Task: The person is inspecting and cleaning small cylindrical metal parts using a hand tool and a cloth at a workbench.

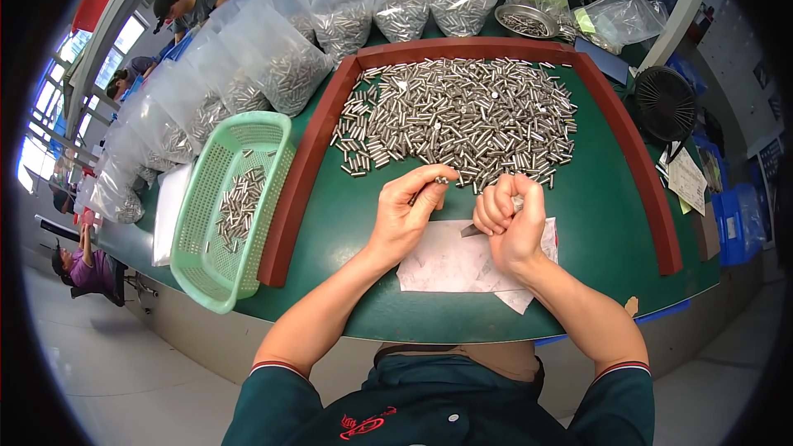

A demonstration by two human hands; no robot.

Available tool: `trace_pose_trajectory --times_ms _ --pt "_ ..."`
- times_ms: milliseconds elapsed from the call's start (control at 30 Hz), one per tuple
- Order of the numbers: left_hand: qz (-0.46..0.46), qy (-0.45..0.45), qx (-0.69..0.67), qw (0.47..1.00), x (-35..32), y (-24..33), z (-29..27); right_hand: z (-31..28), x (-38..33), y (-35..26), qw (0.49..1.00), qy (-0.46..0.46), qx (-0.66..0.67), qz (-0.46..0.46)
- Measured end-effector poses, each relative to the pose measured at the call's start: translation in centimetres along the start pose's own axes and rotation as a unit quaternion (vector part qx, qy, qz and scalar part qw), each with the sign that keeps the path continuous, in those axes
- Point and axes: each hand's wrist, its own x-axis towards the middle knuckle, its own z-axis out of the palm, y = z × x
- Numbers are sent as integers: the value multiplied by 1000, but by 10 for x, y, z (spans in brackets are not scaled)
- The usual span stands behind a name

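My left hand [405, 211] pinches a few short metal pins [441, 181] between thumb and fingertips, close to the near edge of a big heap of the same silvery pins [471, 111]. To its right, my right hand [519, 223] is closed round a tool whose flat grey blade [470, 231] sticks out toward the left hand. The tool's handle is mostly hidden in the fist. Under both hands lies a stained, pinkish-white sheet of paper [438, 264] on the green tabletop [363, 306].
A red-brown frame [310, 157] borders the heap on three sides. Left of it stands a green plastic basket [186, 256] with loose pins. Clear bags of pins [289, 74] line the far and left edges. A metal bowl [500, 13], a black fan [665, 103] and co-workers [91, 268] are around.
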Motion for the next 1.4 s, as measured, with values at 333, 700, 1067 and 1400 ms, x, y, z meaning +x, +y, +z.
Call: trace_pose_trajectory --times_ms 333,700,1067,1400 --pt "-71 -13 -82 994 -1 -5 -3 0 -2 1 1000 0 0 5" --pt "-48 -211 287 933 -1 31 -8 3 -2 -11 999 -7 17 -45" --pt "-12 -282 403 870 -18 16 6 -1 -3 -14 999 18 12 -47" --pt "-52 -234 369 898 -18 15 11 -5 -7 -6 999 10 18 -40"
